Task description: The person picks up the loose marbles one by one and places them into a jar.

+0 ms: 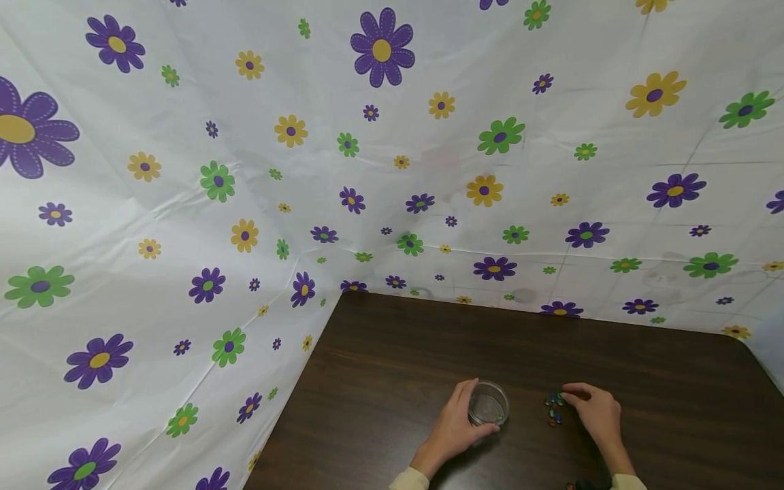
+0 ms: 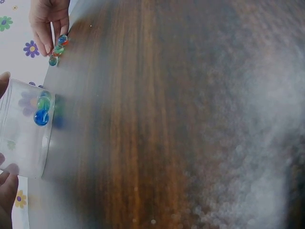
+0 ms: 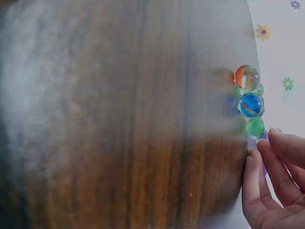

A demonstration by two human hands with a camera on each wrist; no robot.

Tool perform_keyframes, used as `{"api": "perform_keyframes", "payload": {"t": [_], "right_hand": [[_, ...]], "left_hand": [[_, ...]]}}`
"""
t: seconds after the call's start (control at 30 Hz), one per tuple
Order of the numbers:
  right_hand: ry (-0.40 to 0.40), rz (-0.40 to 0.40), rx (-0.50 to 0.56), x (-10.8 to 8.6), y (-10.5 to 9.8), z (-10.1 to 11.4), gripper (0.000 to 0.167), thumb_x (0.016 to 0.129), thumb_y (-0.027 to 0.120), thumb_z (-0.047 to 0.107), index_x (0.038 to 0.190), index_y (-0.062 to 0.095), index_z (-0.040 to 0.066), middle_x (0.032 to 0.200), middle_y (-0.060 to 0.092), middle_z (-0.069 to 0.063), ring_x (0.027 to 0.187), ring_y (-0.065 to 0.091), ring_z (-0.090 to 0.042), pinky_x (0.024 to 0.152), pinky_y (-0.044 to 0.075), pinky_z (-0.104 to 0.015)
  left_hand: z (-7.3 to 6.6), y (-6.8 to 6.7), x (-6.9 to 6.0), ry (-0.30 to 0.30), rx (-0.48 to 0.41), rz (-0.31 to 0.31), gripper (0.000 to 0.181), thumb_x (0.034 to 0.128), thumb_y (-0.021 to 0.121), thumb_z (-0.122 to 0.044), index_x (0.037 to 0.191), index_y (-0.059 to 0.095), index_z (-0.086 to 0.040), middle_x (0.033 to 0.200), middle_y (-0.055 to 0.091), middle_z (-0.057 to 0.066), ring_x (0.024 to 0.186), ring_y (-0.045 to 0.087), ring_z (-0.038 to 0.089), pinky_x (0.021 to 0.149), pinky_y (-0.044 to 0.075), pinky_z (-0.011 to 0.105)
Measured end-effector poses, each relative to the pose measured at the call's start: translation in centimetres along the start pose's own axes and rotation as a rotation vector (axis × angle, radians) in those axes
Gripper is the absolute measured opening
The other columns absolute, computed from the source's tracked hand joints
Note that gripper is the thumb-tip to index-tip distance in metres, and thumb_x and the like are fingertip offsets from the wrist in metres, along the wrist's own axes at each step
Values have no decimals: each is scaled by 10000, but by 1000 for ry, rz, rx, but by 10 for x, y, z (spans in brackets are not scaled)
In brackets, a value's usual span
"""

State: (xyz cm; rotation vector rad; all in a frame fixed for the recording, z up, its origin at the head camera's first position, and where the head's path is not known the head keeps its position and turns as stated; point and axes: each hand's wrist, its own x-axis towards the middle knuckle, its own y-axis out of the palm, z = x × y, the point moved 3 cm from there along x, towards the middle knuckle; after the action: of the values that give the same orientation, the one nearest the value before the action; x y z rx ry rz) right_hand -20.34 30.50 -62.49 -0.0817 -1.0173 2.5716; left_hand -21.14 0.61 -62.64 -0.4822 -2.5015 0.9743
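Note:
My left hand (image 1: 453,425) holds a clear round dish (image 1: 488,407) standing on the table, thumb and fingers around its sides. Through the dish's wall in the left wrist view, a blue marble (image 2: 41,117) and a green marble (image 2: 44,102) show. To the right of the dish lies a small cluster of glass marbles (image 1: 554,412). My right hand (image 1: 597,412) is at that cluster's right edge, its thumb and forefinger tips slightly apart. Beside those fingertips sits a green marble (image 3: 255,127), with a blue marble (image 3: 250,105) and an orange-and-clear marble (image 3: 247,78) farther along.
The dark brown wooden table (image 1: 392,367) has a rounded far right corner. A white sheet with purple, green and yellow flowers (image 1: 429,177) hangs behind it and along its left side. A small brownish thing (image 1: 570,486) lies near my right sleeve (image 1: 627,482).

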Motion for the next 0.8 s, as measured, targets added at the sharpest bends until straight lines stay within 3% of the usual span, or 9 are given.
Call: {"api": "perform_keyframes", "payload": {"t": [0.2,0.8], "right_hand": [[5,8,-1,0,2,1,146,898,784,57,1014,779,-33,937,762,-180,931,664,-434,848,435,-560],[-21,18,3,2,3,1,101,889,787,51,966,785,-16,912,762,-161,926,665,-426,852,434,-561]], "left_hand": [[1,0,0,3,-9,-1,896,864,842,-462,1556,411,-89,1506,477,13,1303,553,205,979,522,353],[-1,0,0,5,-6,-2,890,872,833,-466,1556,405,-88,1504,477,21,1297,556,205,968,528,351]]}}
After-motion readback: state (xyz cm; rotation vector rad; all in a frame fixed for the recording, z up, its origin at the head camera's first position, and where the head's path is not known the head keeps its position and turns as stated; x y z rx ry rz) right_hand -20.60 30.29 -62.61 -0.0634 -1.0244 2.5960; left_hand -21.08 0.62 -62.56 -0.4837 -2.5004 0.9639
